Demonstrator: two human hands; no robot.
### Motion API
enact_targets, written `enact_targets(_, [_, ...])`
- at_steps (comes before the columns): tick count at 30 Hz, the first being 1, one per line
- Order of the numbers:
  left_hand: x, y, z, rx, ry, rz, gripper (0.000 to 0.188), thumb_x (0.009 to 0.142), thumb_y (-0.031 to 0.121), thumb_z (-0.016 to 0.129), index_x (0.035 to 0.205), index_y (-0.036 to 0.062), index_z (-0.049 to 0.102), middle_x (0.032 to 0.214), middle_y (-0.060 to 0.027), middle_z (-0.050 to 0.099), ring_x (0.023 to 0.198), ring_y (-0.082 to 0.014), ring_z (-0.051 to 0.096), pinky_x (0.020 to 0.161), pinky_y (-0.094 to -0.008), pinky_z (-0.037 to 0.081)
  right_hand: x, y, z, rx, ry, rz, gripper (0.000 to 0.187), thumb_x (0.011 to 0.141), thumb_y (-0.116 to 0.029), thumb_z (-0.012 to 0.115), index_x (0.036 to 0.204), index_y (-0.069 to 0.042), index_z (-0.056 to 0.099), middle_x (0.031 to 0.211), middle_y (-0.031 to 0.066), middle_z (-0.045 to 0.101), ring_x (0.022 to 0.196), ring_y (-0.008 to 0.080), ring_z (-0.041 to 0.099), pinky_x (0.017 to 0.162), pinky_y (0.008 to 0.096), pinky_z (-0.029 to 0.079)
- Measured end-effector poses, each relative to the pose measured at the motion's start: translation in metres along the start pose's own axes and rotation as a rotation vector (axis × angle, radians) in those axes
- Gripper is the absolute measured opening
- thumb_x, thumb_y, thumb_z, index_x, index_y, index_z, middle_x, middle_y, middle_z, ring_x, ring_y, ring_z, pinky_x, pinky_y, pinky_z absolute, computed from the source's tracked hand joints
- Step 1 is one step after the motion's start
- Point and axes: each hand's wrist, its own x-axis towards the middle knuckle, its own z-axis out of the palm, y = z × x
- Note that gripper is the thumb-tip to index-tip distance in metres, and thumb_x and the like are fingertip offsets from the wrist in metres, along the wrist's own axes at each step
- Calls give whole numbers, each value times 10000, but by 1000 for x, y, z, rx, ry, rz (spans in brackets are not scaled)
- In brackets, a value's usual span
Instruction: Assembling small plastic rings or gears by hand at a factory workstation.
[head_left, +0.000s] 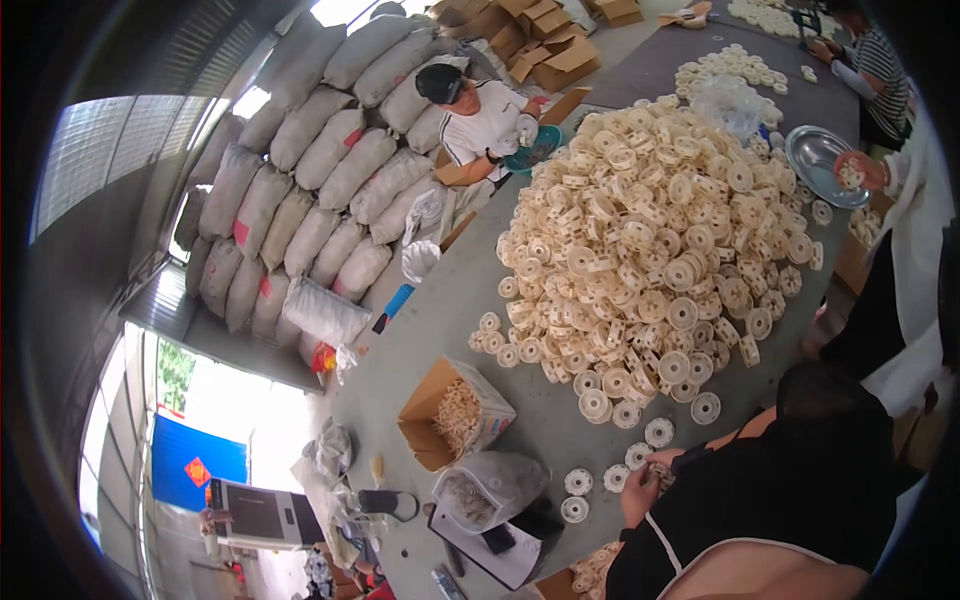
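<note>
At the table's near edge, my left hand (637,497) is closed around a small cream plastic wheel (659,478), partly hidden by the fingers. My right hand (664,457) meets it from above, its fingers pinched at the wheel; any small part between them is too small to make out. Beside my hands, several flat round cream wheels (578,482) lie in loose rows on the grey-green table (385,345). Beyond them rises a big heap of the same cream wheels (640,260).
Left of my hands stand a clear plastic bag (505,480) of small grey parts and an open carton (425,400) of small tan pieces. Across the table, a person (485,115) in a cap holds a teal basin (535,150). A metal bowl (815,160) sits far right; stacked sacks (330,150) line the wall.
</note>
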Motion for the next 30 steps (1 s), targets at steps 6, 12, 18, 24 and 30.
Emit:
enact_targets(6, [17, -4, 35, 139, 130, 68, 221, 650, 159, 615, 803, 5, 570, 801, -145, 579, 706, -241, 571, 623, -309, 445, -2, 7, -35, 825, -260, 340, 436, 811, -454, 384, 1043, -103, 500, 928, 87, 565, 870, 225, 536, 709, 350, 446])
enact_targets(12, [41, 2, 31, -212, -10, -320, 249, 657, 191, 611, 792, -11, 558, 791, -139, 581, 671, -200, 568, 604, -294, 443, -34, -33, -54, 921, -481, 280, 398, 808, -441, 391, 982, -109, 525, 869, 70, 572, 800, 214, 559, 676, 343, 455])
enact_targets(18, [42, 16, 39, -141, 246, -151, 310, 665, 166, 602, 893, -34, 542, 832, -132, 584, 760, -205, 573, 681, -295, 446, -15, -28, -54, 634, -291, 174, 399, 858, -348, 323, 1013, -28, 505, 946, 83, 562, 869, 174, 525, 800, 298, 395])
enact_targets(24, [51, -4, 28, -114, 174, -208, 373, 698, 131, 568, 1023, -43, 511, 854, -125, 590, 760, -178, 578, 680, -267, 448, -5, -39, -54, 790, -565, -10, 386, 864, -331, 318, 963, -23, 527, 935, 92, 563, 853, 191, 526, 787, 303, 386])
enact_targets(30, [84, 15, 41, -552, -67, -368, 281, 715, 106, 551, 956, -38, 536, 831, -75, 579, 709, -147, 566, 607, -233, 448, -2, -25, -67, 279, 269, -139, 503, 753, -485, 469, 885, -4, 535, 804, 79, 547, 676, 182, 517, 579, 311, 402])
